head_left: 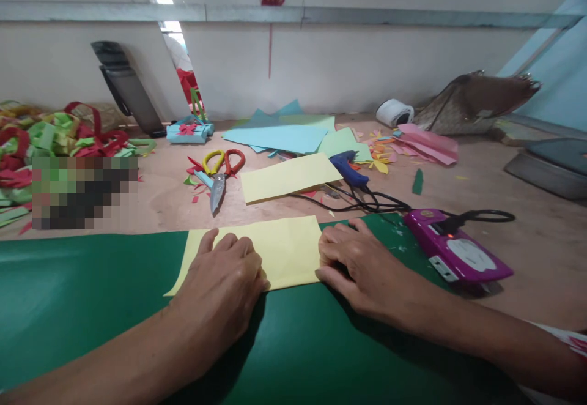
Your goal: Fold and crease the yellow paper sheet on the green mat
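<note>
A pale yellow paper (291, 249) lies on the dark green sheet (101, 282) in front of me. My left hand (229, 270) rests on the paper's left part with its fingers curled, pressing on the surface. At the right end of the paper, my right hand (353, 258) has its fingers bent and closed on the edge. Just beyond lies a second yellow paper (288, 177), apart from both hands. Scissors (220, 178) with yellow and red handles lie beyond my left hand.
A blue glue gun (351, 169) with black cable lies beyond my right hand, near a purple power strip (458, 249). Blue paper sheets (279, 133), a dark bottle (128, 90), a brown bag (477, 102) and a heap of coloured strips (59, 136) stand farther back.
</note>
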### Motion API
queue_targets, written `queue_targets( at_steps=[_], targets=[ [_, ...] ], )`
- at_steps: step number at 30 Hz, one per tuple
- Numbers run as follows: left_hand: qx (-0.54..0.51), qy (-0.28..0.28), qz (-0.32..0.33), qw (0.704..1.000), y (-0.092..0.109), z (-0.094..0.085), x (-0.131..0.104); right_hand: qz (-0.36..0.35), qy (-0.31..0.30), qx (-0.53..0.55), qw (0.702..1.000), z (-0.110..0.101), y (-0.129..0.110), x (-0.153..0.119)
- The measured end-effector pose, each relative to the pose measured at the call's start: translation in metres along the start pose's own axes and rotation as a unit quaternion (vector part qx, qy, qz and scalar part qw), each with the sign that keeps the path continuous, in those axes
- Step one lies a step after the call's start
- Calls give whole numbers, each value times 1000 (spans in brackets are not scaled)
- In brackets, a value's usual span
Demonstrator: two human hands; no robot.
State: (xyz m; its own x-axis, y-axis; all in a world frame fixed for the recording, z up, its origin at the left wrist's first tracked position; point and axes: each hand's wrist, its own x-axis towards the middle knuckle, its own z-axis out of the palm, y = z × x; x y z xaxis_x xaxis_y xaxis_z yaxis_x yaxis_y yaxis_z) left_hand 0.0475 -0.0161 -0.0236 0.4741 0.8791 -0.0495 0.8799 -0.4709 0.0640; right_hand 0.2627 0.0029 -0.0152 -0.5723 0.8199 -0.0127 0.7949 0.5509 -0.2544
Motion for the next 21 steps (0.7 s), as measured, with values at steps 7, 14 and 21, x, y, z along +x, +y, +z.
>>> queue_targets(
  at_steps=[7,14,21],
  targets=[
    [-9,5,-2,1000,-1,1,0,-4,-2,9,1000,0,5,-3],
    [-39,-5,-16,999,-4,0,0,3,-11,-9,1000,-2,4,-4],
    [-43,5,-8,999,-4,3,-3,7,-28,-13,999,-6,2,-2]
  ],
)
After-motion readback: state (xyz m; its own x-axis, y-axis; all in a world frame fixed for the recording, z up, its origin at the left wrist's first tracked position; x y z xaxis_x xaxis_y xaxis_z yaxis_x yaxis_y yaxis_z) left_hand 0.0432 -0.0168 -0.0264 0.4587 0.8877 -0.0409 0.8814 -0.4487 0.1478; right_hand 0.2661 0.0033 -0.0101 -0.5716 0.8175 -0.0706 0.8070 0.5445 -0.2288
